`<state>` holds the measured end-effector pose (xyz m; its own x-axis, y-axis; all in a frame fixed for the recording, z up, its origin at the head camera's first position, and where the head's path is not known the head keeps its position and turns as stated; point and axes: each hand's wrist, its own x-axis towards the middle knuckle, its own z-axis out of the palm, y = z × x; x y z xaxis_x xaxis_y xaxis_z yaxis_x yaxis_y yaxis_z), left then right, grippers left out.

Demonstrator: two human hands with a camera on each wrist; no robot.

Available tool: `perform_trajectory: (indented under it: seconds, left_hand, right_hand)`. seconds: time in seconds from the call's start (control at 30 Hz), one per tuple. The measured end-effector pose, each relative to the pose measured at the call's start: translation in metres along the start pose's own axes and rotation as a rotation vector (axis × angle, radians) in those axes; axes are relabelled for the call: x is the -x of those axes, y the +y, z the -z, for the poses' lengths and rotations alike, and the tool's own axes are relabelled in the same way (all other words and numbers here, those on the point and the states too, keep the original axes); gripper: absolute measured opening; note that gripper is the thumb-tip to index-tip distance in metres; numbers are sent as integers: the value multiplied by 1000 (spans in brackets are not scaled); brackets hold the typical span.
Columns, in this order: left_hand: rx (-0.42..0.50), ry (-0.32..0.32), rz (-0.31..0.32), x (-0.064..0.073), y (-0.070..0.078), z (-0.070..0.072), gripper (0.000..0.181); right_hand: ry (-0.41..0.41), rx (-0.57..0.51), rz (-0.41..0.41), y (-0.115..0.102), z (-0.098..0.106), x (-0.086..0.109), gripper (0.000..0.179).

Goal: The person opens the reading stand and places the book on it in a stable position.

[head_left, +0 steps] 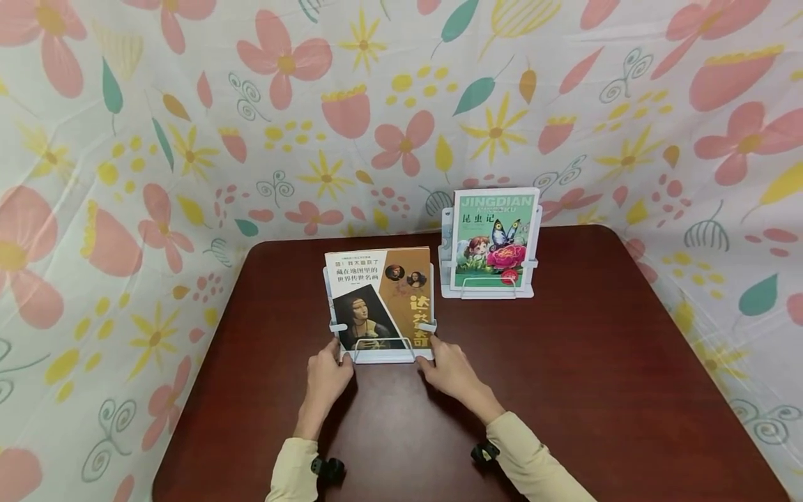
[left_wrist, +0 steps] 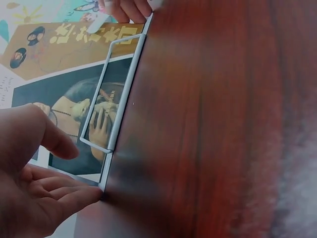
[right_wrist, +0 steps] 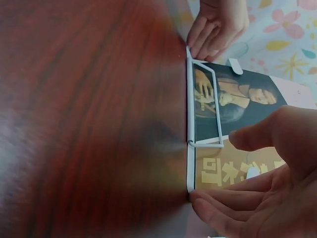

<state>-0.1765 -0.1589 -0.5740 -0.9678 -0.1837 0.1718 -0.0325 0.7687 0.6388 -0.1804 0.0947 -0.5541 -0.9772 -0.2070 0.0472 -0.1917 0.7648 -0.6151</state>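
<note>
A white book stand (head_left: 385,356) holds a book (head_left: 376,293) with a portrait painting on its brown, white and dark cover. It leans back on the stand, behind a wire stop (left_wrist: 110,94) and side clips. My left hand (head_left: 327,373) grips the stand's lower left corner, thumb in front and fingers along the side. At the lower right corner my right hand (head_left: 453,368) holds it the same way. Close up, the fingertips (right_wrist: 198,198) of the right hand sit at the base's edge. The left thumb (left_wrist: 62,146) lies over the cover's front.
Behind and to the right, a second white stand (head_left: 488,294) carries a green book (head_left: 495,233) with a butterfly on it. Both stand on a dark red-brown wooden table (head_left: 596,362). A flower-patterned curtain (head_left: 401,84) surrounds the table's back and sides.
</note>
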Motion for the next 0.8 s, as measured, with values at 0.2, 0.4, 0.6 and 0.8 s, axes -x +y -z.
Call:
perform_trajectory:
  seconds: [0.2,0.4,0.6,0.8]
  left_hand:
    - [7,-53,27,-6,-2,-1,50]
    - [-10,-76,3,-18,0,-3,52]
    - [-8,-96,-1,-37,3,-6,53]
    - [-6,-132,6,-51,5,-9,56]
  right_hand:
    - [-29,49,-38,-4,1,-11,51]
    - [-38,96,-59,-5,4,-24,56]
    - [9,121,-45,0,5,-41,53]
    - [-38,142,-72,3,3,-52,61]
